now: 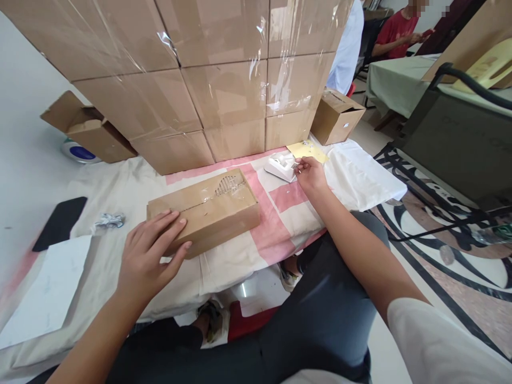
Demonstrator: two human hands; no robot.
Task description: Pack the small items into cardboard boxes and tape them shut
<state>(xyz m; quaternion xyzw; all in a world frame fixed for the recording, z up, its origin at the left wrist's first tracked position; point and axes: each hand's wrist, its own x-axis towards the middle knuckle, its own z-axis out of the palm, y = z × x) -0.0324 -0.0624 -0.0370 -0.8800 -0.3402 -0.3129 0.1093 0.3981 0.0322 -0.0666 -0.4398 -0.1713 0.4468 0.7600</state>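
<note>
A long brown cardboard box (224, 213) lies on the cloth in front of me, with clear tape and a torn, corrugated patch on its top. My left hand (150, 250) rests on the box's near left end, fingers stretched over the top and thumb along its front side. To the right of the box stands a white tape dispenser (281, 166). At its right end my right hand (310, 173) has thumb and fingertips pinched together; whatever is between them is too small to make out.
Stacked cartons (236, 101) wrapped in clear film rise behind the box. An opened carton (100, 136) stands left, another carton (336, 114) right. Nearby lie yellow paper (306, 151), a crumpled wrapper (110, 220), white paper (48, 288) and a black flat object (60, 221). A person in red (396, 34) sits beyond.
</note>
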